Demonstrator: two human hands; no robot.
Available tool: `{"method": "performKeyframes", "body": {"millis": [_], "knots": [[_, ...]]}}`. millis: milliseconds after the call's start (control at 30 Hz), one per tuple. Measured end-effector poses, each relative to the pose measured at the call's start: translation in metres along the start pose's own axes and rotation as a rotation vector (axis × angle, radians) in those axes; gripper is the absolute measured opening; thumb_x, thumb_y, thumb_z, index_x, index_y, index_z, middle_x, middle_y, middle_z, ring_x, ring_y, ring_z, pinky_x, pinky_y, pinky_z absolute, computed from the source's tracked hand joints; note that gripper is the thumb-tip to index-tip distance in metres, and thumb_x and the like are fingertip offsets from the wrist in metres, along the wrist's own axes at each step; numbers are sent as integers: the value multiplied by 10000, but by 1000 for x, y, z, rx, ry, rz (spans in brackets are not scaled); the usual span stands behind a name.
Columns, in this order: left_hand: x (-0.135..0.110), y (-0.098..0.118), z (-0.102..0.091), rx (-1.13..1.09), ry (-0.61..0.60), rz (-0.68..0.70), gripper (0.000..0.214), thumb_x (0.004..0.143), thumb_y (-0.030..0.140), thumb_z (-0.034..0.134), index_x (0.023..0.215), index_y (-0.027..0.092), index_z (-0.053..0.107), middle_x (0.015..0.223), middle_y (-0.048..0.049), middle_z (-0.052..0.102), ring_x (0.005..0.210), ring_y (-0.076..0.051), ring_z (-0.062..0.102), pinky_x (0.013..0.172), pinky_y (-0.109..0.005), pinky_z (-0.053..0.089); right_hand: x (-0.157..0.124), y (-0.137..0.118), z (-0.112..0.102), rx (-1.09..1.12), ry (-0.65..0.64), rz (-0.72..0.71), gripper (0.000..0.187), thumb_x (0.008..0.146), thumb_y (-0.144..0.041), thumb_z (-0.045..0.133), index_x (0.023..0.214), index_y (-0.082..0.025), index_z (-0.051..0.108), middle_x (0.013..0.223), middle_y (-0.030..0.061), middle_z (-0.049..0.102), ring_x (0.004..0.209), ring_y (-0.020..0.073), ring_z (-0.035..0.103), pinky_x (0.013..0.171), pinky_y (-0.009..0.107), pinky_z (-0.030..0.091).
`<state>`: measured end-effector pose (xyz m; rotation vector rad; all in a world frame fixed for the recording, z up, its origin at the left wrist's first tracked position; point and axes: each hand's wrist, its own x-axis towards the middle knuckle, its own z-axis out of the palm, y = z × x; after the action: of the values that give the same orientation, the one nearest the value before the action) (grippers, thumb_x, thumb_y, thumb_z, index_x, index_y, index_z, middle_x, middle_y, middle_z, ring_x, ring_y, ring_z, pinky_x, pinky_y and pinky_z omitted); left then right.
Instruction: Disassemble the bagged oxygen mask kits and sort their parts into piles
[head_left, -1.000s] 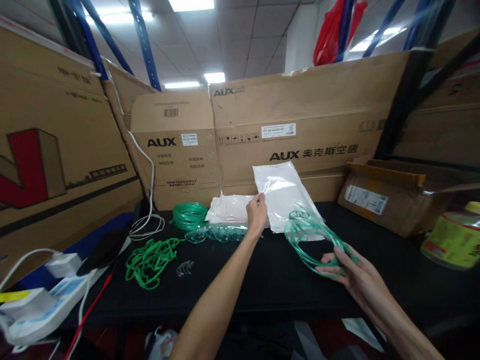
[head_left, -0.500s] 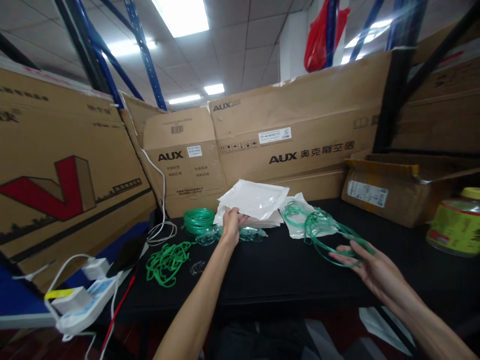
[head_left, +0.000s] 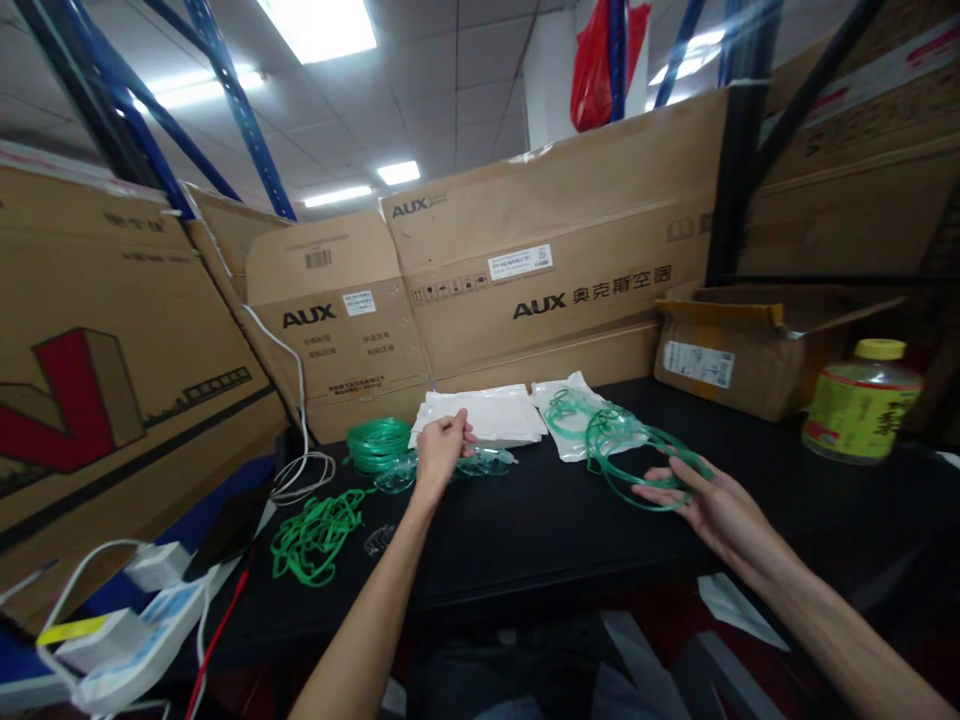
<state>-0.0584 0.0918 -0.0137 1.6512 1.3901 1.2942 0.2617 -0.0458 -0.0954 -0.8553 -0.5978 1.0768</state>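
Two hands fill my view. Nearer, my right hand point(head_left: 716, 500) has thumb and fingers closed on the green tubing point(head_left: 615, 425), probably so the loops stay gathered; its far end overlaps a white bag point(head_left: 574, 448) on the table. Farther off, my left hand point(head_left: 441, 450) curls its fingers in front of the white packets point(head_left: 501, 412); whether they pinch one, I cannot tell. That stack lies flat, presumably for steadiness, before the cardboard panels point(head_left: 465, 330).

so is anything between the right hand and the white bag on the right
Only the green tubing that the right hand holds, its far loops overlapping the white bag; nothing else visible stands between them.
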Motion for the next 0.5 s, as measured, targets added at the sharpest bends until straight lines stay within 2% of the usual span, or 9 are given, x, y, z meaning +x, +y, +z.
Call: {"method": "performKeyframes", "body": {"millis": [67, 133, 200, 267, 367, 500], "knots": [[7, 1, -6, 163, -5, 111, 271, 965, 384, 561, 848, 176, 688, 909, -105, 729, 955, -274, 711, 945, -423, 539, 0, 0, -1, 0, -15, -4, 181, 868, -101, 696, 1024, -153, 621, 823, 80, 780, 722, 270, 796, 731, 367, 674], [20, 2, -7, 308, -51, 209, 147, 943, 284, 603, 998, 197, 708, 1172, -108, 702, 1228, -277, 599, 1095, -411, 435, 0, 0, -1, -4, -28, 1, 187, 855, -116, 719, 1013, -151, 627, 827, 83, 780, 726, 274, 796, 729, 366, 675], [36, 3, -1, 436, -142, 263, 211, 931, 232, 638, 1132, 195, 691, 1348, -113, 622, 1332, -277, 512, 1143, -447, 387, 1, 0, -2, -3, -33, 9, 195, 843, -131, 742, 1004, -149, 632, 830, 87, 779, 728, 275, 796, 730, 357, 673], [53, 3, 9, 547, -247, 273, 277, 954, 275, 641, 1216, 186, 656, 1387, -119, 586, 1288, -278, 542, 1098, -501, 436, 1, 0, -1, -1, -30, 15, 204, 835, -146, 756, 1000, -147, 636, 828, 88, 777, 730, 277, 796, 740, 359, 671], [73, 0, 31, 675, -379, 234, 315, 984, 342, 614, 1257, 187, 624, 1330, -112, 608, 1141, -248, 626, 975, -481, 537, 0, 1, 1, 3, 14, 2, 184, 839, -146, 747, 974, -151, 621, 826, 86, 771, 752, 280, 797, 797, 386, 658], [82, -6, 59, 796, -450, 167, 350, 978, 352, 624, 1274, 168, 606, 1288, -115, 622, 1096, -248, 644, 920, -462, 565, -2, 3, 6, 17, 125, -86, 157, 866, -128, 697, 957, -171, 577, 850, 85, 767, 821, 269, 798, 907, 437, 607]]}}
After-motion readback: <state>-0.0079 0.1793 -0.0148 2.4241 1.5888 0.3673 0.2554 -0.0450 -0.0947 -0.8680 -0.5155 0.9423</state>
